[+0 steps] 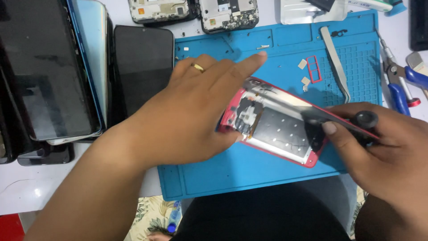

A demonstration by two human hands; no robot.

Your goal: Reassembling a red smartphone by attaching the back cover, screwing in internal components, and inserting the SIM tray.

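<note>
On the blue mat (267,174), the left hand (187,111) pinches the red phone's (276,127) upper-left end; its long axis slants down-right toward the right hand (383,147), closed around a black screwdriver (361,122).

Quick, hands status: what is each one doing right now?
Left hand: closed around the top end of the opened red phone, index finger stretched out.
Right hand: shut on a black-handled tool, thumb pressing the phone's lower end.
</note>
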